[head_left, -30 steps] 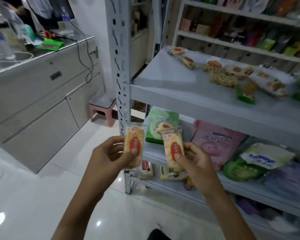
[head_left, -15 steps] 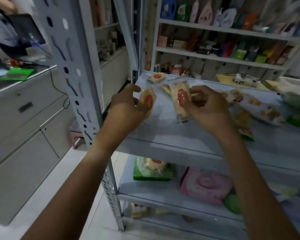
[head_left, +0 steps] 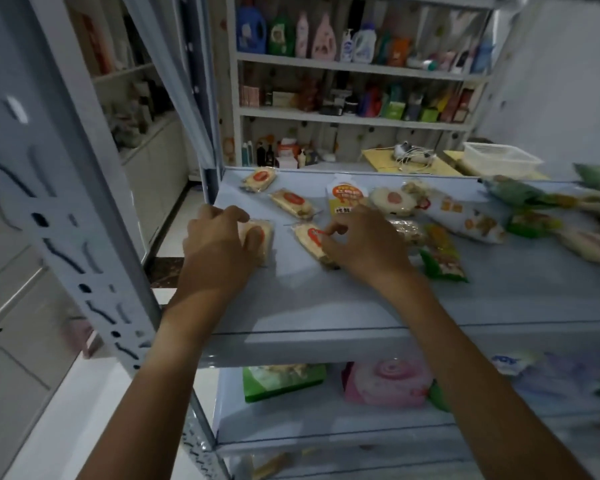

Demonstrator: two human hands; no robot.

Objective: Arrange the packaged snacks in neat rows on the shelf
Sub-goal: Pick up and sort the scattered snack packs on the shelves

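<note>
On the grey shelf (head_left: 326, 306) my left hand (head_left: 219, 247) grips a rice cracker packet (head_left: 262, 237) lying at the shelf's left side, fingers curled over it. My right hand (head_left: 361, 244) pinches a second cracker packet (head_left: 309, 239) that lies flat beside the first. Behind them lie two more such packets, one at the back left corner (head_left: 258, 178) and one further right (head_left: 291, 201). To the right, mixed snacks lie in a loose heap: an orange pouch (head_left: 347, 197), a round cracker pack (head_left: 392, 201) and a green packet (head_left: 442, 254).
A perforated metal upright (head_left: 66, 220) stands close at the left. The lower shelf holds a green bag (head_left: 281, 381) and a pink bag (head_left: 388, 382). A far shelving unit (head_left: 354, 112) carries bottles and boxes. More snack packets crowd the shelf's right end (head_left: 568, 216).
Both hands have come down from above the shelf and laid their cracker packets flat on it, side by side. The view has moved closer to the shelf.
</note>
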